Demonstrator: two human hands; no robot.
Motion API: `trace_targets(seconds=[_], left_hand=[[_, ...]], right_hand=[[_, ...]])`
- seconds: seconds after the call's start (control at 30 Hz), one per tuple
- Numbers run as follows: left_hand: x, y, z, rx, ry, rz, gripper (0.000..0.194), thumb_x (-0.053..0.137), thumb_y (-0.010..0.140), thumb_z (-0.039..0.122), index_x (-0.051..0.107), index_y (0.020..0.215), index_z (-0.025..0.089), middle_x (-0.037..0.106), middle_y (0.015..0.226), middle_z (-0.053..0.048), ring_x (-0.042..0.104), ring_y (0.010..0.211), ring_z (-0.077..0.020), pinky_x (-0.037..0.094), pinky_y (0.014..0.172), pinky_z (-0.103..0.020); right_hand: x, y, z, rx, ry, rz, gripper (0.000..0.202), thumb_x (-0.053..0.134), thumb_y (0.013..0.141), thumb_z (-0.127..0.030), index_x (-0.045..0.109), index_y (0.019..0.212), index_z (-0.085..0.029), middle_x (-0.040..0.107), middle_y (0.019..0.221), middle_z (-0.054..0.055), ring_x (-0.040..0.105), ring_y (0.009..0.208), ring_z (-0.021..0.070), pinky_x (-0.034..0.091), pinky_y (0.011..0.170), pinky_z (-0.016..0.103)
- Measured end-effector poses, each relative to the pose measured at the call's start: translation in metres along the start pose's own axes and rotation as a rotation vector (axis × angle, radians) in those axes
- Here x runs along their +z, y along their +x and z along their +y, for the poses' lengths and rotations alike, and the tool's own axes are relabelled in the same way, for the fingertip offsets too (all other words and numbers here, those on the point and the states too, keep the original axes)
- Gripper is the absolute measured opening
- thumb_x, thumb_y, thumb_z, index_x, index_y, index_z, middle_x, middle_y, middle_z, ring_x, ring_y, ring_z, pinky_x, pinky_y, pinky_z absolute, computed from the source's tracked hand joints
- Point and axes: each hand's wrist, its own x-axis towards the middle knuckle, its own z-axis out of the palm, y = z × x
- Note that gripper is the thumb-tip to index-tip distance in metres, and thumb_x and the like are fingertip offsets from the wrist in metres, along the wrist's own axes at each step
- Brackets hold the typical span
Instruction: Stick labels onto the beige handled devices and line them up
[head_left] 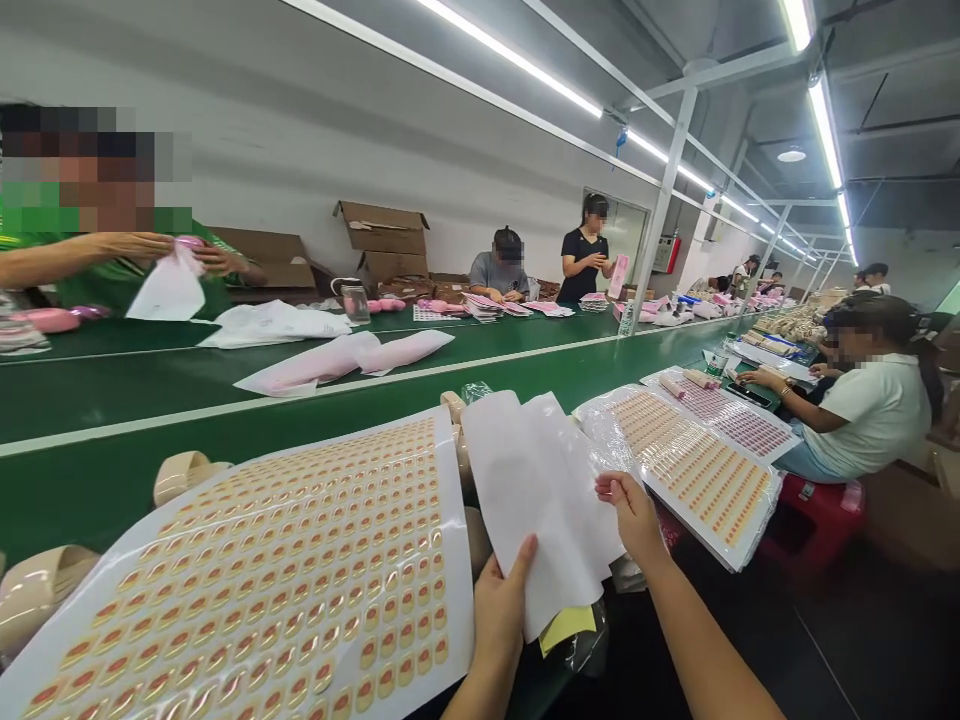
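Near the middle, white paper sheets [540, 510] overlap, spread a little apart at the top. My left hand [501, 605] grips their lower left edge, with the thumb lying on top. My right hand [634, 515] is at their right edge, fingers bent and closed against the paper; part of its grip is hidden. Left of my left hand lies a large glossy sheet of stickers [300, 560], rows of small cream and gold ovals with red marks. A yellow slip of paper [568, 628] shows beneath the white sheets.
Beige slippers [45, 590] lie partly under the sticker sheet. More sticker sheets [682, 450] rest to the right. White-wrapped pink items [345, 360] lie on the green conveyor belt [135, 405]. A co-worker in green [142, 270] works across; another sits right on a red stool [821, 510].
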Motion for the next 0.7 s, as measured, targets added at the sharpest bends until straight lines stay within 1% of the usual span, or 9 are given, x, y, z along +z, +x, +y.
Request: trace_targets(seconds=[0.1, 0.17, 0.23, 0.3, 0.37, 0.43, 0.53, 0.63, 0.7], left_hand=[[0.000, -0.004, -0.001, -0.010, -0.006, 0.002, 0.021, 0.066, 0.074, 0.028, 0.061, 0.090, 0.015, 0.069, 0.100, -0.011, 0.066, 0.089, -0.0228, 0.055, 0.076, -0.034], [-0.001, -0.006, -0.004, -0.024, -0.009, -0.006, 0.020, 0.064, 0.076, 0.026, 0.061, 0.092, 0.015, 0.069, 0.101, -0.012, 0.066, 0.090, -0.0234, 0.054, 0.078, -0.034], [-0.001, -0.008, -0.007, -0.037, -0.015, -0.015, 0.020, 0.060, 0.078, 0.026, 0.059, 0.095, 0.015, 0.068, 0.102, -0.012, 0.065, 0.092, -0.0237, 0.053, 0.080, -0.035], [-0.001, -0.012, -0.008, -0.045, -0.020, -0.028, 0.023, 0.057, 0.081, 0.027, 0.057, 0.101, 0.015, 0.067, 0.106, -0.012, 0.064, 0.095, -0.0240, 0.053, 0.081, -0.035], [0.000, -0.017, -0.009, -0.047, -0.026, -0.048, 0.029, 0.053, 0.083, 0.029, 0.054, 0.109, 0.016, 0.065, 0.112, -0.012, 0.061, 0.101, -0.0239, 0.051, 0.085, -0.035], [0.000, -0.022, -0.010, -0.046, -0.030, -0.076, 0.034, 0.050, 0.084, 0.032, 0.051, 0.115, 0.018, 0.062, 0.118, -0.011, 0.058, 0.107, -0.0232, 0.048, 0.090, -0.035], [-0.007, -0.029, -0.020, -0.036, -0.039, -0.096, 0.039, 0.047, 0.085, 0.038, 0.050, 0.120, 0.021, 0.055, 0.128, -0.007, 0.050, 0.117, -0.0220, 0.040, 0.098, -0.036], [-0.033, -0.038, -0.040, 0.093, 0.017, -0.077, 0.046, 0.046, 0.082, 0.047, 0.052, 0.121, 0.022, 0.049, 0.135, -0.005, 0.037, 0.127, -0.0232, 0.034, 0.103, -0.038], [-0.058, -0.047, -0.053, 0.215, 0.109, -0.092, 0.051, 0.048, 0.076, 0.058, 0.059, 0.114, 0.025, 0.056, 0.127, -0.004, 0.042, 0.124, -0.0264, 0.037, 0.101, -0.041]], right_hand=[[0.004, -0.014, -0.001, -0.033, -0.041, 0.029, 0.029, 0.034, 0.087, -0.030, 0.057, 0.100, -0.017, 0.064, 0.096, 0.011, 0.062, 0.090, 0.0192, 0.051, 0.083, 0.037], [0.011, -0.025, -0.005, -0.075, -0.115, -0.046, 0.030, 0.043, 0.084, -0.032, 0.056, 0.107, -0.016, 0.062, 0.104, 0.012, 0.059, 0.097, 0.0215, 0.048, 0.087, 0.039], [0.020, -0.034, -0.009, -0.099, -0.186, -0.150, 0.037, 0.047, 0.083, -0.032, 0.052, 0.115, -0.014, 0.060, 0.111, 0.014, 0.056, 0.104, 0.0236, 0.046, 0.091, 0.041], [0.029, -0.038, -0.010, -0.098, -0.240, -0.215, 0.041, 0.044, 0.084, -0.029, 0.048, 0.122, -0.012, 0.059, 0.116, 0.015, 0.054, 0.109, 0.0250, 0.044, 0.093, 0.042], [0.037, -0.038, -0.006, -0.094, -0.268, -0.224, 0.043, 0.040, 0.086, -0.024, 0.044, 0.126, -0.012, 0.057, 0.120, 0.016, 0.052, 0.112, 0.0251, 0.043, 0.094, 0.043], [0.044, -0.036, 0.000, -0.097, -0.280, -0.205, 0.043, 0.036, 0.086, -0.021, 0.042, 0.128, -0.013, 0.055, 0.122, 0.015, 0.051, 0.114, 0.0250, 0.043, 0.095, 0.044], [0.052, -0.036, 0.007, -0.144, -0.334, -0.122, 0.044, 0.034, 0.086, -0.018, 0.042, 0.129, -0.015, 0.058, 0.113, 0.014, 0.055, 0.107, 0.0260, 0.047, 0.089, 0.044], [0.056, -0.043, 0.004, -0.280, -0.448, 0.070, 0.043, 0.034, 0.086, -0.018, 0.041, 0.128, -0.020, 0.056, 0.109, 0.015, 0.056, 0.099, 0.0283, 0.051, 0.080, 0.047], [0.055, -0.048, -0.005, -0.382, -0.484, 0.151, 0.040, 0.036, 0.087, -0.019, 0.042, 0.126, -0.022, 0.055, 0.103, 0.014, 0.057, 0.092, 0.0281, 0.052, 0.075, 0.047]])
